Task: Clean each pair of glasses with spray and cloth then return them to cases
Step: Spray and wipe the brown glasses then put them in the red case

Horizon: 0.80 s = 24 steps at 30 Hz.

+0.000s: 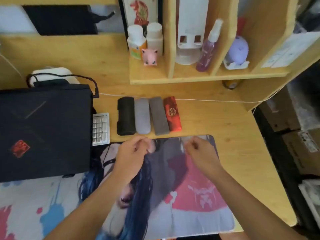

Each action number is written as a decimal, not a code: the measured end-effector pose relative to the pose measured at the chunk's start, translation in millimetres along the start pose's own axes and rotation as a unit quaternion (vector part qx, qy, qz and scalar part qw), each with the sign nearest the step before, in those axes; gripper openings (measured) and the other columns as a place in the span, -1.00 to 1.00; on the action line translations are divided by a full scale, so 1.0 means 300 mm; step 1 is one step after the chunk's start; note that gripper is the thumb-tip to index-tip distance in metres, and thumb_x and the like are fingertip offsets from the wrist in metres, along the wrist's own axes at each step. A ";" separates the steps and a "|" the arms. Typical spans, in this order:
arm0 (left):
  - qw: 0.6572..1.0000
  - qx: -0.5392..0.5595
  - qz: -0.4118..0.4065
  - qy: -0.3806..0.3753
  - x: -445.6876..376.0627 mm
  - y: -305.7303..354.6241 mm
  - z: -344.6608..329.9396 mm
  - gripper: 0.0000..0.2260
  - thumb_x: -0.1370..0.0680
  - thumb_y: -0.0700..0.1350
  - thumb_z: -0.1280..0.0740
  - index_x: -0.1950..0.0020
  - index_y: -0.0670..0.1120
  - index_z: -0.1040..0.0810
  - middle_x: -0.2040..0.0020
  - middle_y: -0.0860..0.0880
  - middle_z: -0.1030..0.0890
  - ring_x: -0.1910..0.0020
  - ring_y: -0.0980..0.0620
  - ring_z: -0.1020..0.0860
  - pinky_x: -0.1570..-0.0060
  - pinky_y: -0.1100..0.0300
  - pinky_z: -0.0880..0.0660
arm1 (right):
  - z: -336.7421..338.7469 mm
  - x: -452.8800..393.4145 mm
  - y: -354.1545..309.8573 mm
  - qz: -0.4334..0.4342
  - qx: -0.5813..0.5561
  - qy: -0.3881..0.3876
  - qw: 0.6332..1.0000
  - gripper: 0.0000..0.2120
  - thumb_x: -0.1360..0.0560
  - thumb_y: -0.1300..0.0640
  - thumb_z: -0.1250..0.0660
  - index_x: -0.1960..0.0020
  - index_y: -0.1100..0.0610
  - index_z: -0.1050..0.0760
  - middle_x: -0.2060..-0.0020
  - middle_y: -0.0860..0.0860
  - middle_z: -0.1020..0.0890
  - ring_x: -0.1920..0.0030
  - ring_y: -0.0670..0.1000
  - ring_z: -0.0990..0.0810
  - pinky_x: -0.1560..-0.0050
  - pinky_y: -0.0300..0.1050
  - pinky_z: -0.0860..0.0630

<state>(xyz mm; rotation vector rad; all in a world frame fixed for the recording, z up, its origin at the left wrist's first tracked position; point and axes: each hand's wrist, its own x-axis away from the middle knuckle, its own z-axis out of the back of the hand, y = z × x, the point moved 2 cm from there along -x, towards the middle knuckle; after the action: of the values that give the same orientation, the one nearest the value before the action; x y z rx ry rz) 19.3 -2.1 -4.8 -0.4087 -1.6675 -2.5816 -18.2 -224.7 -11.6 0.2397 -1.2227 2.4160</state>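
Note:
Four closed glasses cases lie side by side on the wooden desk: a black case (125,116), a translucent pale case (142,116), a grey case (158,116) and a red case (172,114). A spray bottle with pink liquid (207,47) stands in a shelf compartment behind them. My left hand (133,151) and my right hand (200,151) hover just in front of the cases, above the top edge of the printed desk mat (199,201). Both have their fingers curled, thumb against forefinger. The frame is blurred, and I make out no cloth or glasses in either hand.
A closed black laptop (43,130) lies at the left, with a small white keypad (101,129) beside it. A thin white cable (216,100) runs across the desk behind the cases. The shelf unit holds two white bottles (145,38), a pink pig figure (149,56) and a purple object (238,51).

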 end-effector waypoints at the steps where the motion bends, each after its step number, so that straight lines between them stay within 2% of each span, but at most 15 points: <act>1: 1.000 0.015 -0.013 0.018 -0.026 -0.029 -0.018 -0.77 -0.65 -0.22 -0.27 0.12 -0.05 -0.65 0.23 0.05 -0.67 0.23 0.09 -0.61 0.07 0.03 -0.55 | -0.015 -0.039 0.012 0.020 -0.011 0.016 1.000 -0.74 -0.57 0.17 -0.27 0.29 0.11 -0.50 0.46 -0.08 -0.55 0.39 -0.19 -0.48 0.34 -0.37 -0.35; 2: 0.999 0.029 -0.022 0.037 -0.050 -0.061 -0.036 -0.77 -0.65 -0.23 -0.27 0.12 -0.05 -0.65 0.27 0.01 -0.65 0.28 0.04 -0.58 0.14 -0.01 -0.54 | -0.025 -0.073 0.023 0.032 -0.015 0.039 0.999 -0.75 -0.57 0.17 -0.28 0.29 0.09 -0.51 0.45 -0.11 -0.57 0.39 -0.20 -0.50 0.33 -0.34 -0.36; 4: 0.996 0.059 -0.044 0.051 -0.100 -0.119 -0.070 -0.79 -0.65 -0.23 -0.27 0.12 -0.06 -0.63 0.35 -0.04 -0.59 0.37 -0.02 -0.52 0.26 -0.01 -0.48 | -0.044 -0.152 0.045 0.057 0.002 0.076 0.995 -0.79 -0.56 0.13 -0.29 0.24 0.09 -0.56 0.36 -0.09 -0.63 0.30 -0.14 -0.56 0.20 -0.16 -0.45; 7: 0.993 0.069 -0.089 0.046 -0.123 -0.204 -0.126 -0.80 -0.65 -0.20 -0.27 0.14 -0.06 -0.59 0.41 -0.04 -0.53 0.42 0.03 -0.48 0.33 0.06 -0.45 | -0.088 -0.222 0.094 0.104 0.030 0.136 0.985 -0.81 -0.58 0.10 -0.31 0.17 0.12 -0.59 0.29 -0.01 -0.66 0.20 0.03 -0.59 0.12 -0.04 -0.47; 13: 0.985 0.053 -0.158 0.044 -0.140 -0.285 -0.179 -0.81 -0.62 -0.20 -0.29 0.15 -0.05 -0.61 0.39 -0.01 -0.58 0.43 0.08 -0.54 0.37 0.15 -0.50 | -0.127 -0.320 0.136 0.172 0.012 0.211 0.962 -0.82 -0.56 0.10 -0.31 0.17 0.14 -0.60 0.29 0.00 -0.66 0.19 0.03 -0.59 0.11 -0.08 -0.47; 18: 0.975 0.091 -0.198 0.050 -0.147 -0.304 -0.177 -0.78 -0.59 -0.30 -0.23 0.19 -0.17 -0.61 0.45 -0.06 -0.55 0.45 -0.06 -0.52 0.44 0.09 -0.51 | -0.173 -0.322 0.176 0.202 0.011 0.244 0.949 -0.80 -0.53 0.10 -0.30 0.25 0.09 -0.55 0.34 -0.07 -0.61 0.17 0.07 -0.60 0.11 -0.04 -0.49; 24: 0.970 0.145 -0.179 0.072 -0.134 -0.306 -0.150 -0.78 -0.59 -0.33 -0.21 0.15 -0.21 -0.61 0.43 -0.07 -0.55 0.46 -0.03 -0.52 0.45 0.12 -0.48 | -0.161 -0.307 0.208 0.195 -0.002 0.265 0.944 -0.86 -0.56 0.15 -0.27 0.10 0.13 -0.58 0.20 0.02 -0.63 0.05 0.16 -0.60 0.06 -0.02 -0.49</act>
<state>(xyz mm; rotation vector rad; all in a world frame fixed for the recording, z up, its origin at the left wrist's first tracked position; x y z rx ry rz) 33.0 -8.4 -113.6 0.1030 -2.1878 -2.4460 38.7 -245.4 -116.7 -0.6777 -1.0884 2.5446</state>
